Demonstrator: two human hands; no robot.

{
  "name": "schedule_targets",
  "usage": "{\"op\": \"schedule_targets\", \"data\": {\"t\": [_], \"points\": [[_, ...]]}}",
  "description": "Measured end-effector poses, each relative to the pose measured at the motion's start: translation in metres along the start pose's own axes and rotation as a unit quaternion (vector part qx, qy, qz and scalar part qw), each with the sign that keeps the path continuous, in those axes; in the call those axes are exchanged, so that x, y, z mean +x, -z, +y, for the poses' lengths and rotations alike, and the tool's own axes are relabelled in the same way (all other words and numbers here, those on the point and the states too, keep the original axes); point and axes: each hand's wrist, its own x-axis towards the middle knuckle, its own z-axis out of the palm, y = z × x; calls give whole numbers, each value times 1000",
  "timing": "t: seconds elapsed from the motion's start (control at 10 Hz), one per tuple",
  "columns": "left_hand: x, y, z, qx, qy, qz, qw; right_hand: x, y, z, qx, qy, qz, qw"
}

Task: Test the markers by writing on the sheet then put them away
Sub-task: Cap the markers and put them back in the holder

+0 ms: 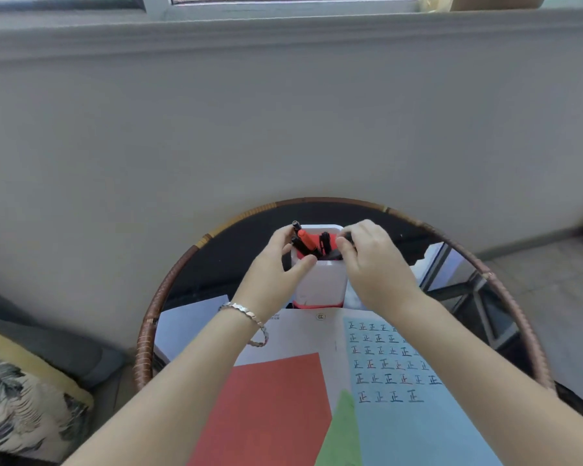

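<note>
The markers (308, 242), slim black barrels and one orange-red one, stand slanted in a smooth white pen pot (320, 280) with a red base, at the far side of the table. The right hand (374, 264) pinches a black marker (347, 236) at the pot's right rim between thumb and curled fingers; the hand hides most of it, so the hold is probably near the cap. The left hand (273, 264) wraps round the pot's left wall, thumb on the front edge, steadying it. With rows of characters filling the matte blue sheet (401, 381), this looks like the putting-away step. Next, the marker needs slotting in among the others without tipping the pot. A red sheet (270, 405) and a green sheet (342, 428) lie beside the blue one on the glossy round table, which has a woven rattan rim (169, 287).
</note>
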Motion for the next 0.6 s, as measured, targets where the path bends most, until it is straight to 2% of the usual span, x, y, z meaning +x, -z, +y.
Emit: {"op": "schedule_targets", "data": {"t": [0.1,0.2,0.3,0.4,0.5,0.6], "points": [[-1,-2,-2,8,-3,10,1000,-1,-4,-1,38,25,21,999],[-2,-3,-4,19,-2,17,1000,-5,0,-4,114,-22,53,992],[-4,-4,-3,26,0,15,1000,-11,3,-1,84,-38,15,996],[-4,-6,-2,55,-6,12,998,-15,11,-3,64,-43,-59,995],[0,0,9,87,32,-46,995,-12,36,-7,16,-108,-165,980],[1,15,32,93,74,-42,992,-7,63,-10,-61,-135,-234,961]]}}
